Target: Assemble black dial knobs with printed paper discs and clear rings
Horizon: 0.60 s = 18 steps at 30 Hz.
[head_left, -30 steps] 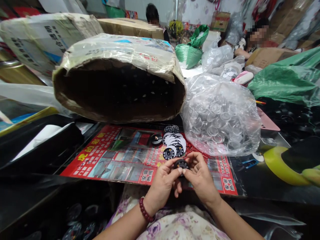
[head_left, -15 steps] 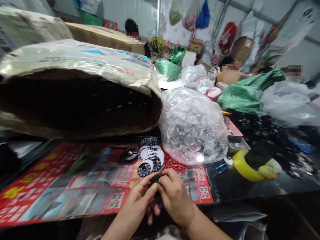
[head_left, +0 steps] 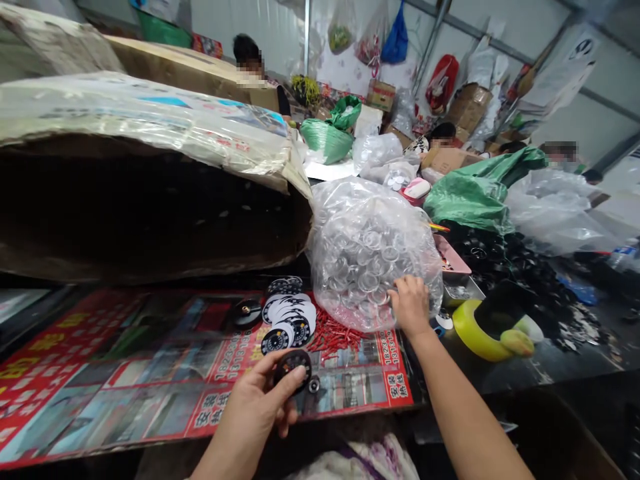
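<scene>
My left hand [head_left: 263, 393] holds a round black dial piece [head_left: 294, 371] over the front of the table, thumb across its face. Beside it is a small dark round part [head_left: 314, 385]. My right hand [head_left: 413, 303] is at a clear plastic bag [head_left: 330, 200] full of transparent round caps [head_left: 370, 280]. Its fingers are curled at the bag's right side; what they grip, if anything, is hidden. Behind my left hand lie a pile of printed dial discs [head_left: 295, 313], many thin red pieces [head_left: 340, 337] and a black round part with a brass-coloured centre [head_left: 246, 311].
A large carton wrapped in plastic [head_left: 200, 127] lies on its side at left, its dark opening facing me. A yellow tape roll [head_left: 475, 337], a pink tray [head_left: 453, 257] and a green bag [head_left: 470, 193] are at right. Several people sit farther back.
My right hand has left the black dial piece and moved right and up to the bag of caps. My left hand keeps the dial, now facing up. The view has shifted slightly right.
</scene>
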Motion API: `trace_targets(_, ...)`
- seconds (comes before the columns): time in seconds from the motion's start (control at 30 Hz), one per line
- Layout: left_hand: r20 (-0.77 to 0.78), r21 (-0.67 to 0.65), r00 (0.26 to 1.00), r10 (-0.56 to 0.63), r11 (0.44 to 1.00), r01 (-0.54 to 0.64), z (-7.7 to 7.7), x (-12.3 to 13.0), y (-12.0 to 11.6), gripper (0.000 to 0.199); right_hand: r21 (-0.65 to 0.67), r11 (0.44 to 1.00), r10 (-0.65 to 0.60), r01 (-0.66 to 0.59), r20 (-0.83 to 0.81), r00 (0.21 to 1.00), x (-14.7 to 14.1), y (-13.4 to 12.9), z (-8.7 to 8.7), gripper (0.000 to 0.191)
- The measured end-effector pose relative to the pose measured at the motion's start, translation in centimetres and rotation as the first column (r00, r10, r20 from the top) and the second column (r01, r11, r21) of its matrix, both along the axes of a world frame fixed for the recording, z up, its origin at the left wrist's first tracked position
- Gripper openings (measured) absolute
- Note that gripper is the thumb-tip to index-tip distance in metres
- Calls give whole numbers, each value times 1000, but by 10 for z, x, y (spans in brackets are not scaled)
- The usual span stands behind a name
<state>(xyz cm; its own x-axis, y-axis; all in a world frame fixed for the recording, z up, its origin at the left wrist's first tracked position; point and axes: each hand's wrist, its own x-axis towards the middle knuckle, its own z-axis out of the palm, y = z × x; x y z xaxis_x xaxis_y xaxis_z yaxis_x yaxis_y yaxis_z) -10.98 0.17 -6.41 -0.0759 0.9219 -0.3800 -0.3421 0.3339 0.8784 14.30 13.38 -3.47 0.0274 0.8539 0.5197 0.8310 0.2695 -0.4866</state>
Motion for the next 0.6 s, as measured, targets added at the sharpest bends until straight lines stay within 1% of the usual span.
trace_targets(0.07,-122,47,992,-20,999,26,-1,-2,1,43,-4,1000,-2,2,-24,1000,7,5,1,7)
trace_targets(0.1,-150,59,988,-27,998,36,-1,-4,2,39,-4,1000,3,-3,-47,999,5,1,3,8)
trace_targets(0.17,-156,54,987,-41,997,50,0,-5,2,34,-10,1000,23,-25,-113,993,-7,-14,8,11)
trace_targets(0.23,-107,26,991,-77,996,80,2,-5,3,35,-64,990,104,-122,-235,966,-27,-38,15,16)
trace_targets(0.27,-70,22,992,-105,994,107,3,-5,3,37,-124,963,182,-237,-346,920,-39,-51,18,17)
trace_targets(0.3,-32,30,990,-140,990,141,4,-4,2,42,-157,919,267,-361,-424,866,-52,-64,20,16)
trace_targets(0.33,3,51,984,-178,983,178,5,-4,2,47,-189,861,356,-473,-440,825,-65,-76,21,14)
trace_targets(0.37,27,82,976,-215,974,212,5,-3,1,51,-200,806,442,-556,-422,792,-77,-86,21,15)
trace_targets(0.4,38,113,969,-246,964,240,6,-3,0,53,-202,770,505,-605,-388,771,-88,-94,19,17)
trace_targets(0.43,36,138,963,-268,956,260,6,-4,-2,52,-202,752,541,-628,-355,762,-96,-100,17,19)
trace_targets(0.47,25,152,960,-279,950,272,6,-5,-3,50,-198,749,552,-632,-340,761,-102,-103,13,21)
trace_targets(0.53,-20,158,961,-277,948,277,6,-8,-6,44,-221,746,527,-629,-382,759,-107,-106,7,26)
trace_targets(0.57,-53,159,960,-274,947,279,6,-9,-8,41,-250,722,515,-645,-427,743,-107,-107,5,28)
trace_targets(0.6,-89,162,958,-271,945,282,6,-11,-10,39,-282,687,507,-670,-475,719,-106,-107,3,30)
